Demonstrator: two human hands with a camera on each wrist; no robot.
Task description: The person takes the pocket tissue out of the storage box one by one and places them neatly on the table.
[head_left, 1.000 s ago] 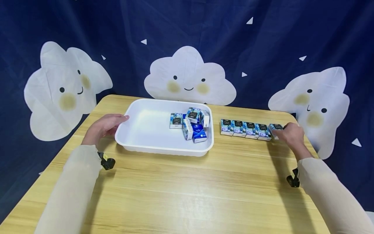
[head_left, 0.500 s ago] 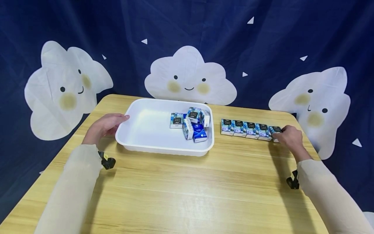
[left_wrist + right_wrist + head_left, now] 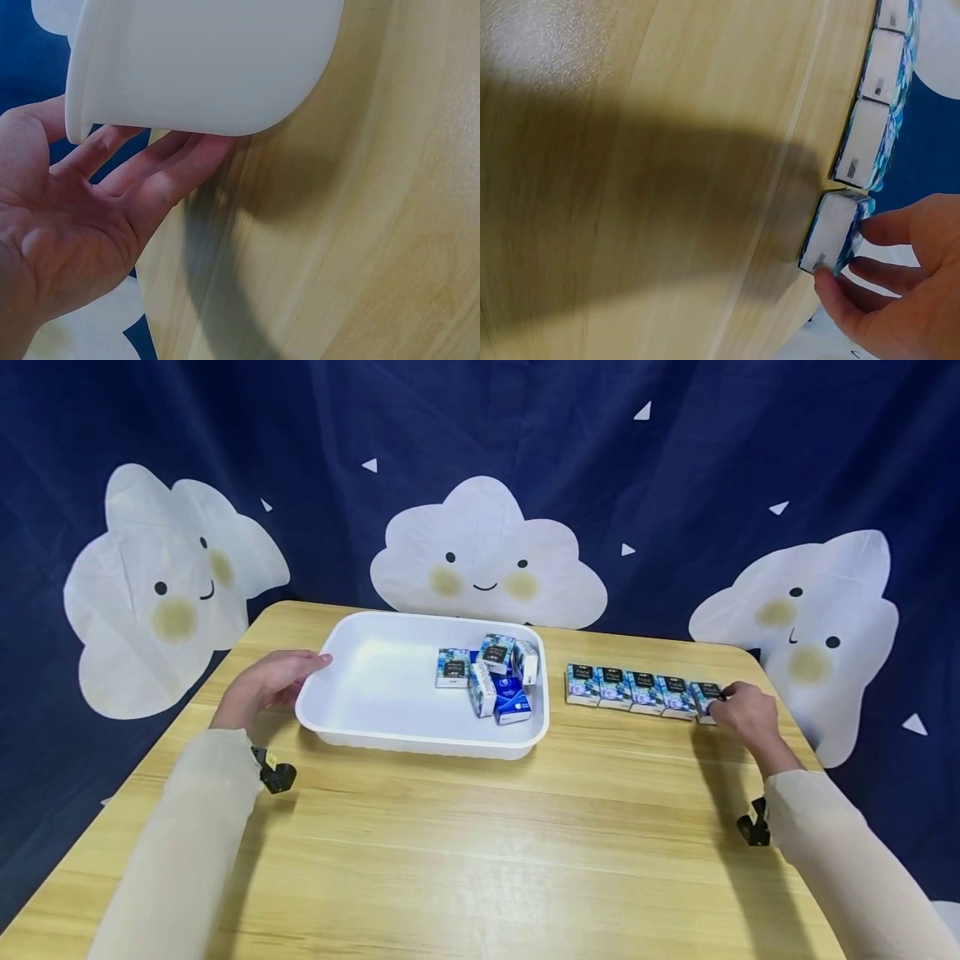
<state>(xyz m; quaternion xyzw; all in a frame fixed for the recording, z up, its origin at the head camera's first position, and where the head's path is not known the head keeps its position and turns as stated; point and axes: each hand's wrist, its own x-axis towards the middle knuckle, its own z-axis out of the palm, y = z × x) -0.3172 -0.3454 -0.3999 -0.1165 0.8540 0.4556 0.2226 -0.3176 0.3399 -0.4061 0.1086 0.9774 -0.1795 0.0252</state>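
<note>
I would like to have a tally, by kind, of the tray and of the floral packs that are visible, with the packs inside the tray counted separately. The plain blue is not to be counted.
Tray: 1
Floral packs in the tray: 4
Floral packs directly on the table: 5
Total: 10

Over the last second, my right fingers [image 3: 891, 228] have drawn the small box [image 3: 703, 697] at the right end of the row [image 3: 645, 690] slightly nearer.
</note>
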